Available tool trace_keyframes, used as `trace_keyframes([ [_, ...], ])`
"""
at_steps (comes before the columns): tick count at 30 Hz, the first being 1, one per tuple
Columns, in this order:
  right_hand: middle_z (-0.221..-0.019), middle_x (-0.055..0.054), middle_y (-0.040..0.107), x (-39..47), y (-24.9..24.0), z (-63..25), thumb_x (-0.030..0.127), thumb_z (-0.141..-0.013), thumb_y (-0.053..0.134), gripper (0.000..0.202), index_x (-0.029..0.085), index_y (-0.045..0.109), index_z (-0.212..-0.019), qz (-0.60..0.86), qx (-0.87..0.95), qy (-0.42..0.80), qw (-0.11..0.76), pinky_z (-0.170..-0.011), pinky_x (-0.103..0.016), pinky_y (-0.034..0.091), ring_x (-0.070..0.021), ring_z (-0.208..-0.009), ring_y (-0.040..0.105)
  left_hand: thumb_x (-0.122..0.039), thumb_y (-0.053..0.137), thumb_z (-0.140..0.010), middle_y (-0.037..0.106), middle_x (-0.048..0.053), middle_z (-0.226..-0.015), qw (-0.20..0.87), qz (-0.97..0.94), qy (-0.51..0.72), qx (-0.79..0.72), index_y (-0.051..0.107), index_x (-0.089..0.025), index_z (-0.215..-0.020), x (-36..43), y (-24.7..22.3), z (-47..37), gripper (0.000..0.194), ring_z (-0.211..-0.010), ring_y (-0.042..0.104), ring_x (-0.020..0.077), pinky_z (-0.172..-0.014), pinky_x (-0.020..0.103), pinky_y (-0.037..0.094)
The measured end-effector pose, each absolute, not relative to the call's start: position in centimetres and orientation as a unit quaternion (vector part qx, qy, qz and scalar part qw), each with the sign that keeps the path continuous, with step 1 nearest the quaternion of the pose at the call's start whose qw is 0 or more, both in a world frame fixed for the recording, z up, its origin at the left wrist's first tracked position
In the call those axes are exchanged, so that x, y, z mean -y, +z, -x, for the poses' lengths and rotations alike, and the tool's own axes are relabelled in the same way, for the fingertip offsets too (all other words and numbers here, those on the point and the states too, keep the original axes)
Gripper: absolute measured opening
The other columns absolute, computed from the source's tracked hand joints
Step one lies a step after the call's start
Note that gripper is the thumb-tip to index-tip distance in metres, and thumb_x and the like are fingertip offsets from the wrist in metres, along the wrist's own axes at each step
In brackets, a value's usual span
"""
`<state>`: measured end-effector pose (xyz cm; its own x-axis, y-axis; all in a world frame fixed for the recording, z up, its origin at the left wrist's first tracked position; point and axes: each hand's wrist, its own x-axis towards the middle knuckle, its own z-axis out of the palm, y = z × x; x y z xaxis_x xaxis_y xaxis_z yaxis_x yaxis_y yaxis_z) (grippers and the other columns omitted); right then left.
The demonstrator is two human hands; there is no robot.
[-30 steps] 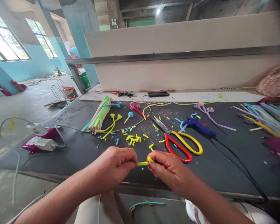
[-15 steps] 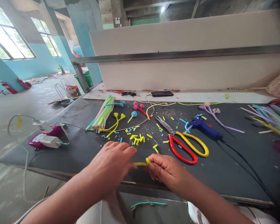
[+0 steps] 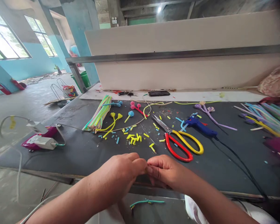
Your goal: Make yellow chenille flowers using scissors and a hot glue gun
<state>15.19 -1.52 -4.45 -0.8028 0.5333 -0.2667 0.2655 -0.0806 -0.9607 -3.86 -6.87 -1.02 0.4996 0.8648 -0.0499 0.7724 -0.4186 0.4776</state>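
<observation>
While the left hand (image 3: 121, 174) and right hand (image 3: 164, 171) are meeting fingertip to fingertip over the near edge of the dark table (image 3: 84, 152), both curled tight, whatever they are pinching is hiding behind the fingers. Just beyond them, yellow cut pieces (image 3: 134, 138) are lying scattered; red-and-yellow scissors (image 3: 180, 144) are resting open nearby, with a blue glue gun (image 3: 199, 124) farther back.

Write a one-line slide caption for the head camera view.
Left hand and right hand meet fingertip to fingertip above the dark worktable, near red-and-yellow-handled scissors.
</observation>
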Motion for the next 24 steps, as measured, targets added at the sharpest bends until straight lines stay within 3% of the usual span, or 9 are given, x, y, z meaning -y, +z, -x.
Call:
trace_keyframes([
  [6, -0.048, 0.006, 0.042, 1.4, -4.1, -15.4, 0.056, -0.083, 0.048, 0.045, 0.016, 0.052, -0.064, 0.304, 0.651, 0.692, 0.070, -0.038, -0.017, 0.024, -0.0042, -0.040, 0.034, -0.018, 0.046, -0.085, 0.055, -0.001, -0.067, 0.304, -0.780, 0.230, -0.496, 0.059, -0.016, -0.068, 7.4, -2.6, 3.5, 0.021, -0.064, 0.049, 0.0087, -0.061, 0.018, 0.036],
  [9, -0.059, 0.003, 0.051, 1.4, -4.2, -15.3, 0.053, -0.087, 0.044, 0.040, 0.017, 0.055, -0.076, 0.321, 0.669, 0.656, 0.136, -0.043, -0.018, 0.033, -0.0057, -0.044, 0.043, -0.021, 0.050, -0.082, 0.053, -0.002, -0.061, 0.326, -0.712, 0.270, -0.560, 0.058, -0.015, -0.064, 7.5, -3.0, 3.4, 0.021, -0.060, 0.046, 0.0091, -0.057, 0.019, 0.034],
  [12, -0.067, 0.003, 0.053, 1.6, -4.3, -15.0, 0.044, -0.084, 0.052, 0.026, 0.019, 0.057, -0.084, 0.344, 0.698, 0.597, 0.195, -0.046, -0.019, 0.038, -0.0071, -0.049, 0.050, -0.023, 0.052, -0.079, 0.051, -0.002, -0.059, 0.347, -0.662, 0.291, -0.596, 0.059, -0.015, -0.064, 7.4, -3.4, 3.2, 0.018, -0.059, 0.043, 0.0092, -0.055, 0.019, 0.033],
  [16, -0.060, 0.005, 0.050, 2.0, -4.6, -14.4, 0.033, -0.080, 0.057, 0.016, 0.018, 0.059, -0.078, 0.370, 0.719, 0.550, 0.208, -0.043, -0.019, 0.039, -0.0076, -0.046, 0.051, -0.022, 0.053, -0.076, 0.051, -0.003, -0.059, 0.360, -0.639, 0.313, -0.604, 0.060, -0.015, -0.063, 7.3, -3.8, 2.7, 0.016, -0.058, 0.043, 0.0090, -0.054, 0.019, 0.032],
  [24, -0.063, 0.003, 0.055, 2.2, -4.5, -14.6, 0.027, -0.080, 0.055, 0.010, 0.019, 0.060, -0.076, 0.387, 0.758, 0.483, 0.205, -0.047, -0.021, 0.044, -0.0092, -0.050, 0.055, -0.021, 0.054, -0.075, 0.054, -0.002, -0.057, 0.342, -0.629, 0.320, -0.621, 0.062, -0.015, -0.061, 7.4, -3.9, 1.9, 0.017, -0.055, 0.045, 0.0092, -0.052, 0.019, 0.033],
])
